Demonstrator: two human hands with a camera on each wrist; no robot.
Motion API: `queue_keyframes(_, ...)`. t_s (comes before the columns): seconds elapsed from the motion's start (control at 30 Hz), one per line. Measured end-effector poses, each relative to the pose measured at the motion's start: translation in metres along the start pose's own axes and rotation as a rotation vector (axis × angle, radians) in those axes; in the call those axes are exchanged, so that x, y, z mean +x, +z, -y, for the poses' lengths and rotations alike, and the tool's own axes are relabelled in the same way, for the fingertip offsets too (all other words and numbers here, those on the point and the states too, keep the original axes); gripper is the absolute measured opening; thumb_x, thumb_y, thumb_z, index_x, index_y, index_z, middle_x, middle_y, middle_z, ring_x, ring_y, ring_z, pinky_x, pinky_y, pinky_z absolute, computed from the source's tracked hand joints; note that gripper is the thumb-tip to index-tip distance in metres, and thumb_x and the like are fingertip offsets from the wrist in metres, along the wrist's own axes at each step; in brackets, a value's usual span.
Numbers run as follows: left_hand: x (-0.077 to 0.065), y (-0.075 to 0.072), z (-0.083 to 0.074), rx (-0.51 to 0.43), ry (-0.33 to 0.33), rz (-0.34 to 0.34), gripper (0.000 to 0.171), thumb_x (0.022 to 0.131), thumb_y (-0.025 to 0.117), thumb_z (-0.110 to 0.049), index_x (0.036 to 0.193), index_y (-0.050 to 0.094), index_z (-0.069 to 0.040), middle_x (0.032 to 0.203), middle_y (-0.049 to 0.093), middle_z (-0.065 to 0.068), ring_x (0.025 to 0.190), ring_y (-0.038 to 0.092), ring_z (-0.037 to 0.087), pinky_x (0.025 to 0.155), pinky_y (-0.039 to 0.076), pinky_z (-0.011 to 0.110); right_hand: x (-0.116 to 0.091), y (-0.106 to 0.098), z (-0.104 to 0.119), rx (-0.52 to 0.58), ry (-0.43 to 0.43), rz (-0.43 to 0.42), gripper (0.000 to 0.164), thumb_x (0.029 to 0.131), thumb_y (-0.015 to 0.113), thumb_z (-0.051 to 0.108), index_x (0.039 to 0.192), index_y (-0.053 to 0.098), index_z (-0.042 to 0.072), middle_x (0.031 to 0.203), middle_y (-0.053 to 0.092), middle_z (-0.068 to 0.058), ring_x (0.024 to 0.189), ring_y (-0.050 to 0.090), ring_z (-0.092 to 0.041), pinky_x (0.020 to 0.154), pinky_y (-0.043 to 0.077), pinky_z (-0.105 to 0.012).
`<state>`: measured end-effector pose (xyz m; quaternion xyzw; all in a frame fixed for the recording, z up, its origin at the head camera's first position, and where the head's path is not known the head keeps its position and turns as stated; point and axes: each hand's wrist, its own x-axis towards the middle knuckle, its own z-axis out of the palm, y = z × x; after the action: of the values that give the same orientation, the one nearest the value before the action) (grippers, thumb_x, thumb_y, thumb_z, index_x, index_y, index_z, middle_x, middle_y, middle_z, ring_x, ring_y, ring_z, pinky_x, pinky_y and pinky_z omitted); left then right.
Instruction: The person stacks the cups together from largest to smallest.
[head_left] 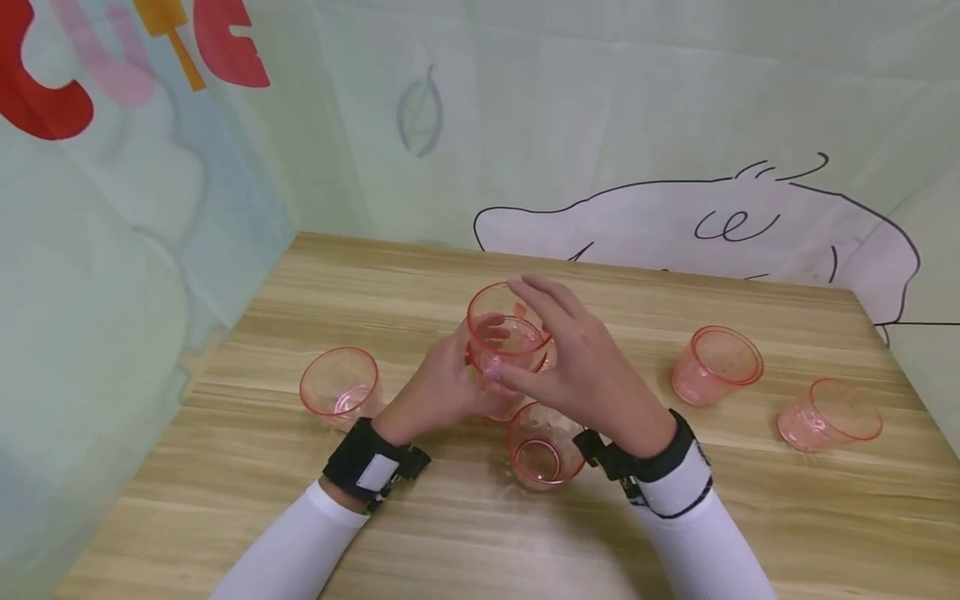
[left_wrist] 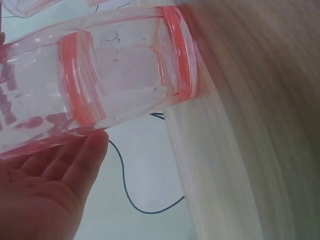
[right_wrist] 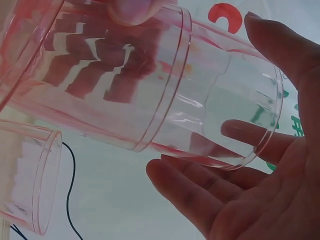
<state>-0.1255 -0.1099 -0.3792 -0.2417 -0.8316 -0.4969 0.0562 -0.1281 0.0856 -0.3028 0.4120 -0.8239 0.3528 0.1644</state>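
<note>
In the head view, my left hand point(head_left: 447, 382) wraps round a stack of clear pinkish-red plastic cups; its fingers show through the cup walls. An upper cup point(head_left: 501, 321) stands nested in the stack, its mouth facing up. My right hand point(head_left: 581, 362) is spread loosely about that upper cup, thumb on the near side and fingers by the far rim. In the right wrist view, its thumb tip stands off the wall and the fingers point(right_wrist: 200, 192) lie fairly straight alongside. The stack point(left_wrist: 130, 60) crosses the left wrist view, with left-hand fingers point(left_wrist: 82, 165) beside it.
One matching cup point(head_left: 542, 458) stands just in front of the stack. Another cup point(head_left: 341, 385) is to the left, and two more, an upright cup point(head_left: 716, 367) and a far-right cup point(head_left: 825, 417), stand to the right. A printed cloth point(head_left: 600, 108) backs the wooden table point(head_left: 420, 533).
</note>
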Motion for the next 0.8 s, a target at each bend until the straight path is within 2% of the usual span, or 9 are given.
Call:
queue_keyframes(0.23,0.000,0.002,0.001,-0.015,-0.017,0.003,0.083,0.065,0.081,-0.044,0.133,0.040,-0.018,0.122,0.057,-0.001,0.110,0.053,0.013,0.091,0.044,0.034,-0.004,-0.007,0.003,-0.008,0.026,0.041,0.082,0.075,0.075,0.040,0.141,0.037,0.009,0.142,0.037,-0.008,0.130,0.034,-0.019,0.099,0.038,-0.041)
queue_keyframes(0.33,0.000,0.002,0.002,-0.019,-0.013,-0.006,0.082,0.065,0.082,-0.042,0.132,0.041,-0.018,0.120,0.057,-0.006,0.109,0.054,0.015,0.090,0.044,0.034,-0.005,-0.009,0.003,-0.011,0.024,0.050,0.082,0.075,0.075,0.039,0.141,0.036,0.009,0.142,0.037,-0.005,0.130,0.033,-0.018,0.100,0.036,-0.040)
queue_keyframes(0.47,0.000,0.001,0.001,-0.008,-0.010,-0.012,0.080,0.065,0.081,-0.040,0.131,0.042,-0.017,0.119,0.058,-0.005,0.108,0.055,0.016,0.089,0.045,0.033,-0.006,-0.013,0.004,-0.009,0.021,0.058,0.083,0.075,0.076,0.038,0.141,0.035,0.009,0.141,0.039,-0.004,0.129,0.035,-0.017,0.100,0.036,-0.039)
queue_keyframes(0.7,0.000,0.002,0.002,0.004,-0.020,-0.009,0.077,0.066,0.080,-0.043,0.130,0.040,-0.028,0.117,0.058,-0.008,0.106,0.054,0.008,0.088,0.046,0.032,-0.007,-0.015,0.003,-0.017,0.027,0.069,0.083,0.075,0.076,0.038,0.142,0.035,0.010,0.140,0.040,-0.002,0.127,0.037,-0.014,0.100,0.036,-0.036)
queue_keyframes(0.8,0.000,0.003,0.001,0.005,-0.020,-0.012,0.077,0.066,0.081,-0.040,0.130,0.040,-0.029,0.116,0.059,-0.011,0.104,0.054,0.005,0.086,0.046,0.031,-0.008,-0.016,0.003,-0.027,0.041,0.067,0.084,0.074,0.076,0.040,0.142,0.035,0.012,0.139,0.041,-0.001,0.125,0.039,-0.013,0.099,0.038,-0.035)
